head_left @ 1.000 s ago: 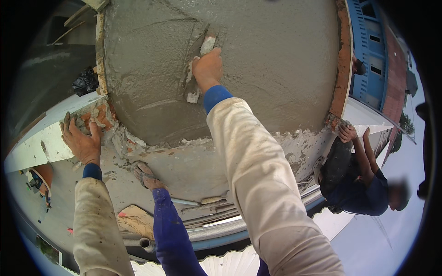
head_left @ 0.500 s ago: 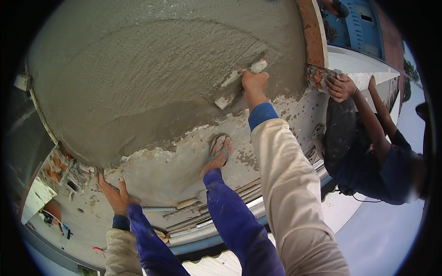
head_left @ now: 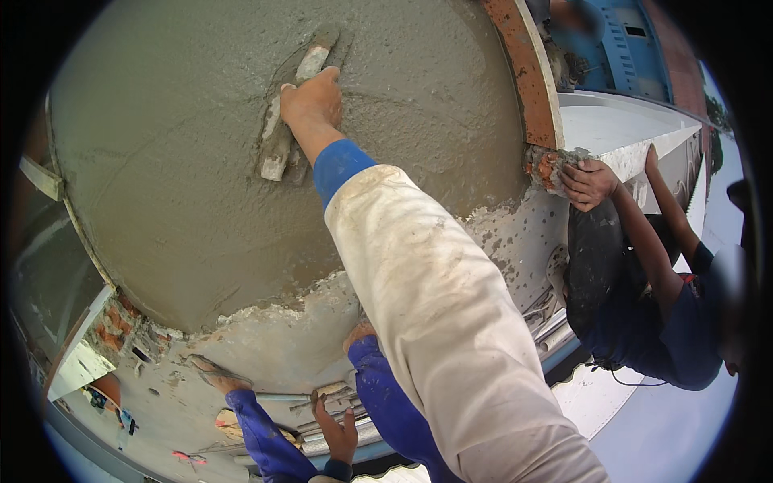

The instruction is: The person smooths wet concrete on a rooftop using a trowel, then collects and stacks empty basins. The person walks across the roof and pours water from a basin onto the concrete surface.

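Observation:
My right hand (head_left: 312,103) is closed around the handle of a cement-caked float (head_left: 276,153). The float lies on the wet grey concrete (head_left: 177,201), tilted across the surface, with a ridge of mortar along its sides. My right arm stretches out to it from the lower right. Low in the view, my left hand (head_left: 338,435) is held between my blue-trousered legs with its fingers apart and nothing in it. Behind it lie several pipes and sticks.
Along the right, an orange-brown board (head_left: 523,72) edges the concrete. A co-worker (head_left: 668,314) squats beside it, one hand on the broken brick corner (head_left: 547,165). Another brick stub (head_left: 117,326) stands at the left. Pale dry floor (head_left: 266,346) borders the wet area.
My right hand has carried the float leftward and farther out across the concrete. My left hand has left the concrete's near edge and come back, rightward, between my legs.

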Demonstrator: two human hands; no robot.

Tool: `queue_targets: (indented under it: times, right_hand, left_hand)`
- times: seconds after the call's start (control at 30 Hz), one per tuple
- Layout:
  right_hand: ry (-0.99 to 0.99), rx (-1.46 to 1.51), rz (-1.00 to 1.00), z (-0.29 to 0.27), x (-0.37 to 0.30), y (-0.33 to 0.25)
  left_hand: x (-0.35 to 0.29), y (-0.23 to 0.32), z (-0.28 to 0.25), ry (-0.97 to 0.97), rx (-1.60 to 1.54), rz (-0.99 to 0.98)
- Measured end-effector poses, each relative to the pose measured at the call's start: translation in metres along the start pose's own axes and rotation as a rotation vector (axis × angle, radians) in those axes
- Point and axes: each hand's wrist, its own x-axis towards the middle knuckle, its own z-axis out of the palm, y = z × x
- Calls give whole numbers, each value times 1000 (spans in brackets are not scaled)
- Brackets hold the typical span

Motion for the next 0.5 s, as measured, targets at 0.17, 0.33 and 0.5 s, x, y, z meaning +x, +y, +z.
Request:
queue_targets:
  times: [0.17,0.33,0.5]
  right_hand:
    - [48,4,33,16,31,-33]
    - [227,-26,183,-60,83,38]
    - [356,197,448,-144,100,131]
  left_hand:
    - [26,-17,-21,229,-78,-43]
    - [29,-26,-19,230,-123,-128]
    - [12,-18,-11,126,-132,-39]
